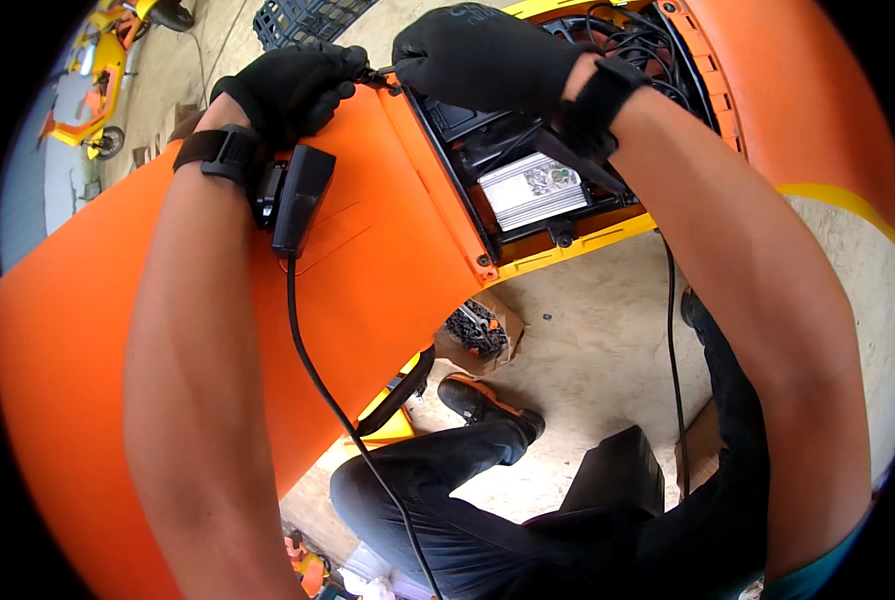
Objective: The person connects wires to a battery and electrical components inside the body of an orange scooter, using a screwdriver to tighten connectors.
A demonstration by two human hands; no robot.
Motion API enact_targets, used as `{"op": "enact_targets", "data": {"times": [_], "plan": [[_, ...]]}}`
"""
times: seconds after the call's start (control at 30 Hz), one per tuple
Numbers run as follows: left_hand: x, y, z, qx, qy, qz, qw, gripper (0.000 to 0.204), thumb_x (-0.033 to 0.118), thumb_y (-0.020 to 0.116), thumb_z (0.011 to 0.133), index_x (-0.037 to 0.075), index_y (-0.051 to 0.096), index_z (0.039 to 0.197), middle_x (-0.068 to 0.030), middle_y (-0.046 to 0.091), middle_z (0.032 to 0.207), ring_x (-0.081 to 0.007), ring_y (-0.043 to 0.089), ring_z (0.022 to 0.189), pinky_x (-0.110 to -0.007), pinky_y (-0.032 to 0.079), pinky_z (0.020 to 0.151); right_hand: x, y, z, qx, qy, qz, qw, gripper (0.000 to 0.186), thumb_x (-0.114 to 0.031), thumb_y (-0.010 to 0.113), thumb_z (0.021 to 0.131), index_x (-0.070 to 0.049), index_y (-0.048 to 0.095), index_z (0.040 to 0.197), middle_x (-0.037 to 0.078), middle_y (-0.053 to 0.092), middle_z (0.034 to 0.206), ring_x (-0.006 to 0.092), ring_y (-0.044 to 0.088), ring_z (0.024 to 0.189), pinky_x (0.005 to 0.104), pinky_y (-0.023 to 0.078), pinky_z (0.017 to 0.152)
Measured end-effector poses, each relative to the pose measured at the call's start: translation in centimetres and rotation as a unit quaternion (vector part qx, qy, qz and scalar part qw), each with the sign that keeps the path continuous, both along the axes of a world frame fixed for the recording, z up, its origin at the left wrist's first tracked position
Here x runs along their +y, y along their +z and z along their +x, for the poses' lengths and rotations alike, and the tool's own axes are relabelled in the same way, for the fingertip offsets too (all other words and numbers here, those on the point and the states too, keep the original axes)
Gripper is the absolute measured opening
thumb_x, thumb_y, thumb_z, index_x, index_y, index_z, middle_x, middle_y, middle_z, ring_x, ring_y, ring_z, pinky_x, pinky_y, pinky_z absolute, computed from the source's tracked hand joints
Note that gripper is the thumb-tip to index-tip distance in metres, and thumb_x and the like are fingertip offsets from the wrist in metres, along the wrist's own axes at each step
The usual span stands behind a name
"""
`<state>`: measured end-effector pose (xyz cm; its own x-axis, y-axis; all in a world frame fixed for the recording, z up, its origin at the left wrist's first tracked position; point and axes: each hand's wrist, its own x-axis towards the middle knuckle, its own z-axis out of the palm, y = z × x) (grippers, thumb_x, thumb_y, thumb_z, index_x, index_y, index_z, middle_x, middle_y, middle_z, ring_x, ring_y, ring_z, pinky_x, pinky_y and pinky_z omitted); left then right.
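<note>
Both my hands wear black gloves and meet at the far corner of a large orange body panel [368,230]. My left hand [293,85] is closed, its fingertips pinching a small dark piece [373,78] that I cannot make out. Close beside it, my right hand [478,58] is curled into a closed grip at the edge of the open compartment; what it holds is hidden. Inside that yellow-rimmed compartment [588,238] sit a silver finned metal box [531,192], black parts and bundled black cables [638,45].
A black device [305,200] hangs at my left wrist, trailing a cable [318,385]; another cable [674,370] drops at right. Below stands a cardboard box [508,335] of hardware with a wrench. A black crate [293,20] and a yellow-orange vehicle [103,85] are beyond.
</note>
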<state>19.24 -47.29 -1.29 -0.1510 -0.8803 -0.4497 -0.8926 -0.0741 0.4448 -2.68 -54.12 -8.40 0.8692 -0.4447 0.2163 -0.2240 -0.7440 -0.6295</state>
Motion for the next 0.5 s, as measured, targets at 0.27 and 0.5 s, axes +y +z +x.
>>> {"op": "enact_targets", "data": {"times": [0.27,0.5], "plan": [[-0.6,-0.1,0.2,-0.05,0.069,0.161,0.983,0.041,-0.001,0.052,0.092,0.009,0.058,0.132,0.0011,0.061,0.089,-0.0062,0.055,0.075,-0.019,0.049,0.066,3.5,-3.1,0.7,0.061,0.007,-0.14,0.988,0.01,-0.006,0.065,0.087,0.001,0.065,0.094,0.013,0.062,0.085,0.024,0.067,0.086,0.0344,0.056,0.075],[0.5,0.9,1.2,-0.07,-0.263,-0.16,0.949,0.014,0.011,0.06,0.092,0.005,0.062,0.104,-0.0014,0.056,0.071,-0.01,0.053,0.059,-0.025,0.043,0.054,5.0,-4.1,2.2,-0.057,-0.022,-0.216,0.974,0.013,-0.006,0.066,0.088,0.002,0.064,0.098,0.011,0.062,0.082,0.0208,0.066,0.081,0.0299,0.056,0.073]]}}
